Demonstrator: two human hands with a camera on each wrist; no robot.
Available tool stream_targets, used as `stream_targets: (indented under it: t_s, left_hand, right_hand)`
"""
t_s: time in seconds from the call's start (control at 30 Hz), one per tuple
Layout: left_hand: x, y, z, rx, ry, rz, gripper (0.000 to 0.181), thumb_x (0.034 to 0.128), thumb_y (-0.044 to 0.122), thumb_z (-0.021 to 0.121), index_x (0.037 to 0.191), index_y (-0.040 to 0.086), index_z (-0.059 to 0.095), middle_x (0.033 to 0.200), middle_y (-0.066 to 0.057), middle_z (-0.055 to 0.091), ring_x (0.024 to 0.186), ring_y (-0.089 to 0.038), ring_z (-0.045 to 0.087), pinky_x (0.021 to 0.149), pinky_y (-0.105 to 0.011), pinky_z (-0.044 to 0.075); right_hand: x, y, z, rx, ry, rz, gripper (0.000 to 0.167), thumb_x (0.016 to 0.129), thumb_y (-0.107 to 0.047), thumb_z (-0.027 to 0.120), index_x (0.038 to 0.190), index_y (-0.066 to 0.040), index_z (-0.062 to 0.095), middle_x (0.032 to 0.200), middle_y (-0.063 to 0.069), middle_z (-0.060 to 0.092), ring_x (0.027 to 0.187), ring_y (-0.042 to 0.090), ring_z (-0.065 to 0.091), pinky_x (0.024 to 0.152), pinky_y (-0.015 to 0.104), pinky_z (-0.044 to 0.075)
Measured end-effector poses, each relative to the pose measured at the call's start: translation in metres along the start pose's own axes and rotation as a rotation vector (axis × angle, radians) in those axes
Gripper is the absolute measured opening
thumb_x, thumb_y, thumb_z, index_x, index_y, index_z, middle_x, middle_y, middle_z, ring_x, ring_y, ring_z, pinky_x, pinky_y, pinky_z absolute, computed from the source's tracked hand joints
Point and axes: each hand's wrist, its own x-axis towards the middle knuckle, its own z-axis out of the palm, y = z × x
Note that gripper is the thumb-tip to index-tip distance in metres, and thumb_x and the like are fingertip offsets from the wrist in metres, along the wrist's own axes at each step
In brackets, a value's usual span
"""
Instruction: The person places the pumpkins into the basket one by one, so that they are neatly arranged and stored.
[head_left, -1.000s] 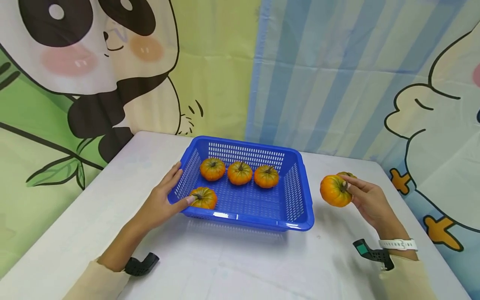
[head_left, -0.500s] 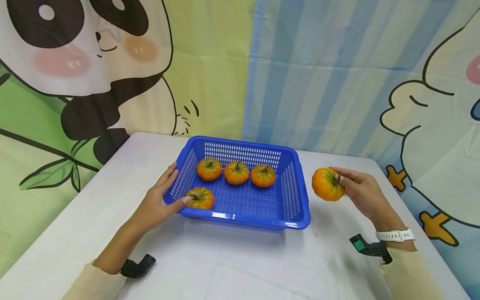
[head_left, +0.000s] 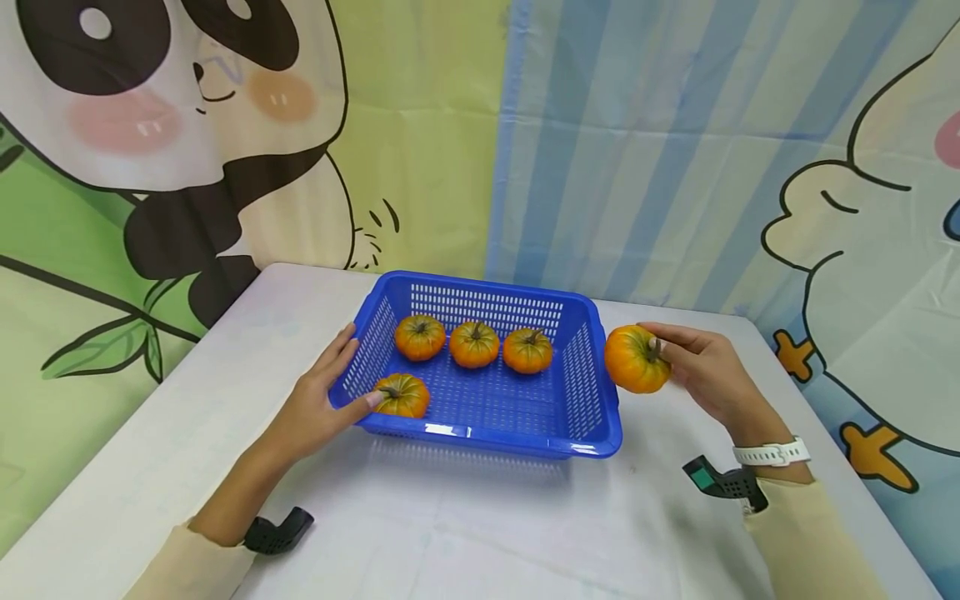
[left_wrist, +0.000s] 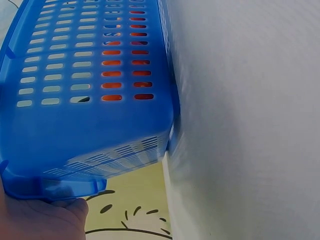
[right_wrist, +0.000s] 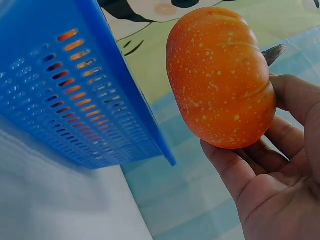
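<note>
In the head view my left hand point(head_left: 315, 406) holds the front-left corner of a blue plastic basket point(head_left: 510, 447). Its thumb lies over the rim by a small orange pumpkin point(head_left: 405, 397); the fingers spread along the left side. The left wrist view shows part of that hand point(left_wrist: 47, 220) against the basket rim point(left_wrist: 65, 189). My right hand point(head_left: 705, 367) pinches another small pumpkin point(head_left: 636, 360) near its stem, just beside the basket's right rim. In the right wrist view this pumpkin point(right_wrist: 220, 80) is raised, with thumb and fingers round one end.
Inside the basket a row of pumpkins point(head_left: 474, 345) sits along the back. A white-covered table point(head_left: 480, 533) bears the basket. Behind it hangs a printed cloth point(head_left: 600, 150) with a panda and stripes.
My right hand has carried its pumpkin left and slightly up, closer to the basket's right rim. A second pumpkin glimpsed behind that hand earlier is out of sight. My left hand stays on the basket.
</note>
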Motion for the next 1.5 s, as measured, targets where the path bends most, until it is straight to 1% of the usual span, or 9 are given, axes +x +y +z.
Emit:
stream_targets:
  t_s: [0.1,0.2,0.4,0.6,0.8,1.03,1.27,1.5]
  left_hand:
    - [0.0,0.0,0.0,-0.002,0.001,-0.001,0.089,0.0885,0.043,0.068,0.154,0.004,0.023,0.163,-0.002,0.009,0.146,-0.033,0.013,0.107,-0.061,0.027]
    - [0.001,0.0,0.001,0.0,0.002,-0.003,0.089,0.0884,0.044,0.067,0.154,0.004,0.022,0.163,-0.001,0.009,0.146,-0.033,0.013,0.107,-0.061,0.028]
    - [0.001,0.0,0.0,-0.003,0.005,0.006,0.088,0.0888,0.043,0.067,0.154,0.003,0.023,0.163,-0.003,0.01,0.146,-0.034,0.013,0.106,-0.062,0.027]
    - [0.0,0.0,0.0,-0.003,0.003,0.01,0.088,0.0888,0.043,0.067,0.153,0.002,0.024,0.163,-0.003,0.01,0.146,-0.033,0.013,0.107,-0.062,0.026]
    - [0.0,0.001,-0.001,0.004,0.004,0.002,0.089,0.0884,0.043,0.067,0.154,0.004,0.023,0.163,-0.002,0.009,0.146,-0.033,0.013,0.107,-0.061,0.027]
    - [0.0,0.0,0.0,0.008,0.003,0.002,0.088,0.0883,0.043,0.068,0.154,0.004,0.023,0.163,-0.002,0.009,0.146,-0.032,0.013,0.107,-0.061,0.027]
    - [0.0,0.0,0.002,0.005,0.001,0.011,0.088,0.0886,0.043,0.068,0.153,0.003,0.023,0.163,-0.003,0.01,0.146,-0.034,0.014,0.106,-0.062,0.028]
    - [0.0,-0.001,0.0,0.005,0.008,0.017,0.087,0.0889,0.042,0.068,0.153,0.002,0.024,0.162,-0.003,0.01,0.146,-0.034,0.014,0.107,-0.062,0.026]
  right_hand:
    - [0.004,-0.004,0.005,0.027,-0.022,-0.022,0.038,0.1,-0.014,0.055,0.133,0.005,0.055,0.121,-0.001,0.062,0.111,0.017,0.058,0.088,0.025,0.052]
    - [0.007,-0.008,0.01,0.034,-0.042,-0.053,0.038,0.1,-0.014,0.055,0.133,0.007,0.055,0.122,0.002,0.062,0.114,0.018,0.056,0.09,0.023,0.05]
    - [0.015,-0.014,0.02,-0.01,-0.062,-0.069,0.039,0.101,-0.015,0.054,0.133,0.008,0.054,0.126,0.011,0.059,0.115,0.022,0.054,0.091,0.022,0.049]
    - [0.024,-0.019,0.028,-0.028,-0.089,-0.068,0.039,0.1,-0.016,0.055,0.133,0.006,0.055,0.129,0.017,0.057,0.118,0.026,0.053,0.093,0.023,0.048]
    - [0.034,-0.026,0.036,-0.025,-0.117,-0.048,0.039,0.099,-0.016,0.057,0.133,0.003,0.057,0.132,0.018,0.056,0.121,0.028,0.052,0.094,0.027,0.048]
    - [0.045,-0.034,0.043,0.014,-0.152,-0.074,0.038,0.098,-0.014,0.058,0.13,0.005,0.058,0.129,0.019,0.058,0.119,0.028,0.054,0.093,0.028,0.05]
    - [0.054,-0.037,0.047,0.044,-0.189,-0.075,0.039,0.098,-0.014,0.058,0.131,0.006,0.057,0.128,0.018,0.059,0.116,0.026,0.057,0.092,0.029,0.05]
    - [0.064,-0.044,0.05,0.019,-0.198,-0.095,0.039,0.098,-0.019,0.059,0.13,0.003,0.059,0.128,0.017,0.06,0.116,0.025,0.057,0.092,0.028,0.051]
